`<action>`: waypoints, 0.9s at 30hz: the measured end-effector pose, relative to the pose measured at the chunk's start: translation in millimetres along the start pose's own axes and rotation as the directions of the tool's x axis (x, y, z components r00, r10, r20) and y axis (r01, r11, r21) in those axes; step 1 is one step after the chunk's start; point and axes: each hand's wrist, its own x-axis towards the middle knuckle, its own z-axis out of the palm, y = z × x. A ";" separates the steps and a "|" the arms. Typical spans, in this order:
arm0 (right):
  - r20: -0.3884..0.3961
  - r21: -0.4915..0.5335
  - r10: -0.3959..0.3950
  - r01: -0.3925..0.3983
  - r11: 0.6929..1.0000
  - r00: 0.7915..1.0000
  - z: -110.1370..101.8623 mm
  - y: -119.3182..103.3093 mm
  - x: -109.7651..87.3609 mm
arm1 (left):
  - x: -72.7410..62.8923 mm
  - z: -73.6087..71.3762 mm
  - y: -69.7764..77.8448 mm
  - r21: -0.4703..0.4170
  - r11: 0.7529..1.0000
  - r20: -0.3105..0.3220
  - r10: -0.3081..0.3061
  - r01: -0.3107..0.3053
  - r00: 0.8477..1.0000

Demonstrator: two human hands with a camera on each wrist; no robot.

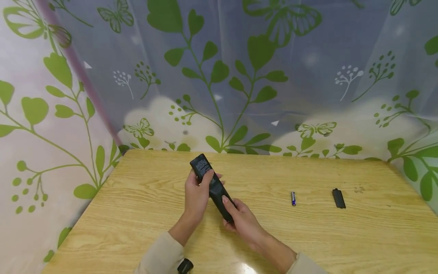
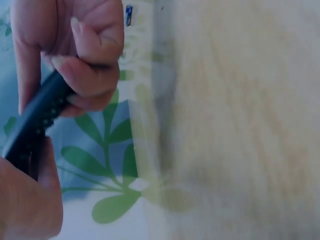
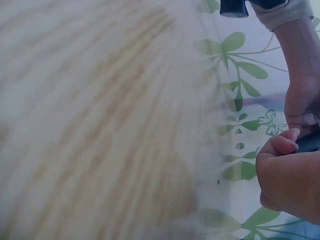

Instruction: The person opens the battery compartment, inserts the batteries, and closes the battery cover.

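A black remote control (image 1: 216,189) is held in both hands above the table, tilted, with its labelled back facing up. My left hand (image 1: 197,194) grips its upper half, thumb lying across the back beside the printed label. Lower down, my right hand (image 1: 247,223) holds the other end with the thumb pressed on the back and fingers wrapped underneath. The left wrist view shows the remote's button side (image 2: 44,117) edge-on, between the hands. To the right, a small blue-and-silver battery (image 1: 293,199) lies on the table, and beyond it a black battery cover (image 1: 338,198).
The wood-grain table (image 1: 137,198) reaches back to a curtain (image 1: 219,95) printed with green leaves and butterflies. Another patterned cloth (image 1: 41,114) hangs along the left side. A dark device (image 1: 185,266) sits by the left sleeve.
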 end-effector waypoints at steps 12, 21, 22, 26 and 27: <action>0.043 0.011 0.042 -0.042 0.999 0.998 -12.2 -12.7 -3.2 | 14.0 -8.6 9.0 -0.057 0.997 0.175 -0.042 0.053 0.984; 0.003 -0.324 0.056 -0.052 0.944 0.998 -93.0 -50.3 -18.3 | 14.1 -15.9 11.7 -0.044 0.996 0.095 -0.069 0.074 0.993; -0.028 -0.396 0.027 -0.036 0.917 0.999 -104.0 -54.2 -19.8 | 14.1 -16.4 11.9 -0.039 0.996 0.096 -0.072 0.076 0.993; -0.107 -0.644 -0.073 -0.013 0.765 0.992 -140.4 -63.1 -23.5 | 14.3 -15.9 12.5 -0.031 0.997 0.099 -0.071 0.075 0.993; -0.119 -0.700 -0.085 -0.023 0.714 0.989 -146.7 -63.6 -23.9 | 14.2 -15.8 12.4 -0.030 0.997 0.099 -0.074 0.078 0.992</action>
